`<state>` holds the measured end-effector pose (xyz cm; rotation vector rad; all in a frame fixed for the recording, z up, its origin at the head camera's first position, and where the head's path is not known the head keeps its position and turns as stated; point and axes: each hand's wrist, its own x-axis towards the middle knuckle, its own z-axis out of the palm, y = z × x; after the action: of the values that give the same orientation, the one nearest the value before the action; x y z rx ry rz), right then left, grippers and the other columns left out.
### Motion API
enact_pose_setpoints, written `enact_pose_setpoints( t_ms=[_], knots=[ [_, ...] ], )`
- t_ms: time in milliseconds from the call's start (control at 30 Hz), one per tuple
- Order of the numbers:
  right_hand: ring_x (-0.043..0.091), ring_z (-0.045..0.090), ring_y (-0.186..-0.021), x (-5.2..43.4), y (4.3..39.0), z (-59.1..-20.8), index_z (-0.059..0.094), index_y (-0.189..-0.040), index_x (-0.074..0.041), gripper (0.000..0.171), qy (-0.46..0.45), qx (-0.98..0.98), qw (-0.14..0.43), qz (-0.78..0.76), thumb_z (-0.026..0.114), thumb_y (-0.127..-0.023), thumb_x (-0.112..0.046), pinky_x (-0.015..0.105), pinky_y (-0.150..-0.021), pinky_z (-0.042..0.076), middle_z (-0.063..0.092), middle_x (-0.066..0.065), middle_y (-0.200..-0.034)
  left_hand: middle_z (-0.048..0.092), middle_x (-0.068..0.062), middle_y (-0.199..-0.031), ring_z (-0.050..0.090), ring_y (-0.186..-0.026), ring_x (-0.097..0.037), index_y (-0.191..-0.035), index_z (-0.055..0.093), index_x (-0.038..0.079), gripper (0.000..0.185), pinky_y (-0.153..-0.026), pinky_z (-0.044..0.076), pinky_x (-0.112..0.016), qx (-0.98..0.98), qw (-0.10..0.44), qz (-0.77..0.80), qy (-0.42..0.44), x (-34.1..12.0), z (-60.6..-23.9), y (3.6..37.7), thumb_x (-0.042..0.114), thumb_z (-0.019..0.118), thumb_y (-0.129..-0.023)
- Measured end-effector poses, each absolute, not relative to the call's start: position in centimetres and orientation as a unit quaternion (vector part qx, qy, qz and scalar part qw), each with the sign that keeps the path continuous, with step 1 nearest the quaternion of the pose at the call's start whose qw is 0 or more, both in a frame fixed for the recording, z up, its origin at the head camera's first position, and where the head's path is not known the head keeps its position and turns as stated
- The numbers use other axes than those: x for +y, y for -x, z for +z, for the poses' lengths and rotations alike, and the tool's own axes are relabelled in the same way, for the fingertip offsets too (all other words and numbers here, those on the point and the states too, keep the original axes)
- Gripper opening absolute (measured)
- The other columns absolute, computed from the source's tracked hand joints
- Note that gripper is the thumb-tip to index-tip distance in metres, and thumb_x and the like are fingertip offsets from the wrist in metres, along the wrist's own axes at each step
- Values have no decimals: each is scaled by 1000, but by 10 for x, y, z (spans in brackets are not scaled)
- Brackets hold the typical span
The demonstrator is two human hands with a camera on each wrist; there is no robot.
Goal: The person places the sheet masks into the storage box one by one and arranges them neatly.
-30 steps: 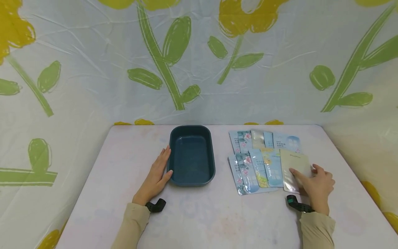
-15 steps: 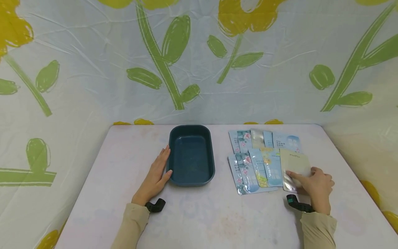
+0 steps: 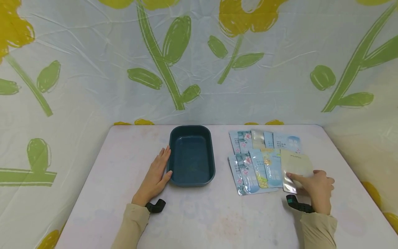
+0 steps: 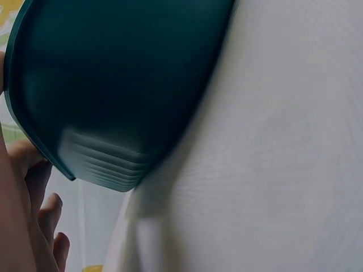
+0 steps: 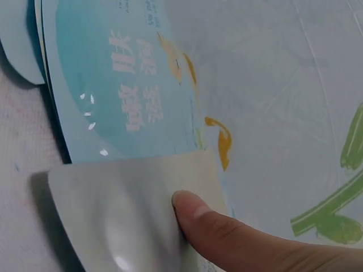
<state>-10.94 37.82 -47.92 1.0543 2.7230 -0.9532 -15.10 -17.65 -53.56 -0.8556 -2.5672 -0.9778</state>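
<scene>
My left hand lies flat and open on the table, with its thumb touching the near-left corner of an empty dark teal tray. The left wrist view shows the tray's outer wall close up, with my fingers beside it. My right hand pinches the near part of a cream packet, thumb on top and the other fingers curled at its right edge. In the right wrist view the thumb presses on the cream packet, which overlaps a light blue packet.
Several blue and silver packets lie in two overlapping rows right of the tray. The pale table ends at a front edge near me. A cloth with green and yellow flowers hangs behind and around it.
My right hand has drawn slightly back toward me, with its fingers curling tighter on the cream packet. The packet's near corner looks a little raised. The left hand and tray have stayed still.
</scene>
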Motion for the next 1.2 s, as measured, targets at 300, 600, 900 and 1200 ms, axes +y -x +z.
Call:
enact_pose_setpoints(
  t_ms=[300, 600, 900, 1200],
  knots=[
    [40, 52, -100, 394, 101, -483, 31, -148, 10, 94, -314, 871, -42, -376, 75, -84, -44, 23, -54, 44, 49, 37, -126, 11, -3, -167, 10, -152, -31, -160, 15, 10, 70, -116, 17, -63, -881, 137, -344, 293, -174, -539, 147, 47, 36, -104],
    [27, 53, -96, 411, 96, -483, 33, -149, 4, 80, -311, 836, -26, -451, 66, -93, -41, 18, -58, 44, 50, 25, -125, 8, 1, -167, 7, -152, -27, -161, 12, 15, 74, -118, 14, -59, -886, 119, -349, 281, -172, -536, 145, 26, 50, -99],
    [12, 57, -61, 414, 95, -482, 50, -112, -26, 38, -332, 703, -8, -629, 76, -87, -37, 28, -51, 53, 56, -11, -77, 9, 0, -167, 8, -152, -28, -161, 12, 14, 73, -118, 16, -60, -886, 126, -342, 287, -173, -536, 149, 26, 50, -99],
    [12, 43, -53, 413, 92, -487, 53, -113, -25, 30, -304, 626, -51, -717, 73, -91, -27, 26, -43, 41, 50, -7, -72, 11, -3, -166, 11, -151, -32, -160, 15, 12, 68, -115, 17, -64, -879, 136, -347, 297, -175, -535, 150, 41, 40, -104]
  ],
)
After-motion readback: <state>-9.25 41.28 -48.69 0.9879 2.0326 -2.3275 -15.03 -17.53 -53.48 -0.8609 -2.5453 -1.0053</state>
